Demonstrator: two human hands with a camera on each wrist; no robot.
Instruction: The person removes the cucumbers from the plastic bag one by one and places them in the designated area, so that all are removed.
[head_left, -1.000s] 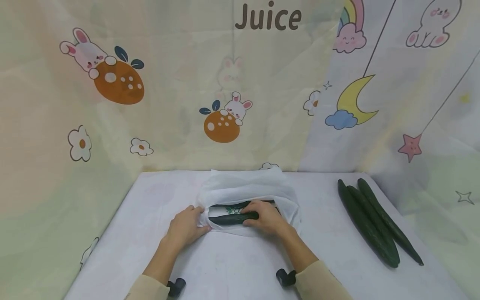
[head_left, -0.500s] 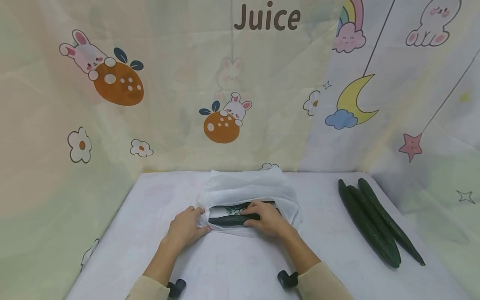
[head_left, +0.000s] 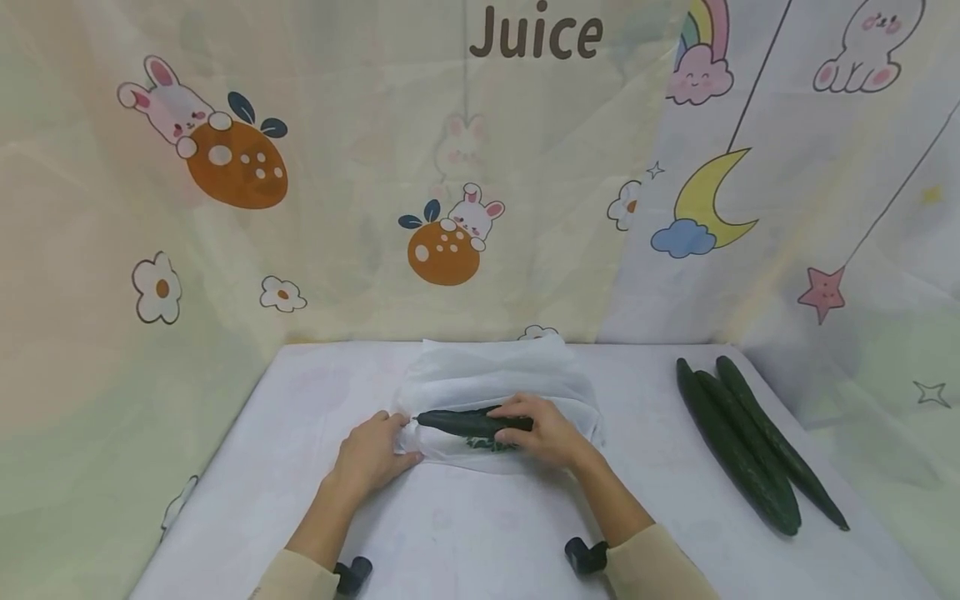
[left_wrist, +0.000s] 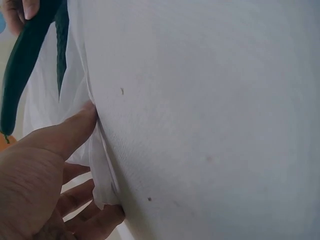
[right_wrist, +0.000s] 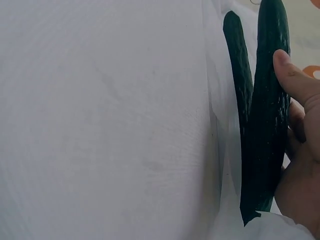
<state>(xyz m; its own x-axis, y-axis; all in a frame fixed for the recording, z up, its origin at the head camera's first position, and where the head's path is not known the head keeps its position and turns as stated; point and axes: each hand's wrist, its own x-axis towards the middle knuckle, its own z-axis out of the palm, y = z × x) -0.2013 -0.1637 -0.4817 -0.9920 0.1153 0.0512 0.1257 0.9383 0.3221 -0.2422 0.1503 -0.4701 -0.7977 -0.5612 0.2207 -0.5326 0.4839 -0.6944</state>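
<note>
Low ctr of frame, I see R hand (head_left: 547, 433) gripping cucumber (head_left: 457, 423), L hand (head_left: 367, 454) pinching bag (head_left: 495, 367); loose folds may snag it.

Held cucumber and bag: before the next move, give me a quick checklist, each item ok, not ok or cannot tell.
1. Right hand gripping the held cucumber: ok, thumb and fingers are on it.
2. Left hand holding the white bag by its edge: ok.
3. Held cucumber's right end free of the bag: cannot tell, plastic overlaps there in the right wrist view.
4. Held cucumber apart from the second cucumber in the bag: cannot tell, they overlap in view.
5. Three cucumbers on the right away from both hands: ok.
</note>
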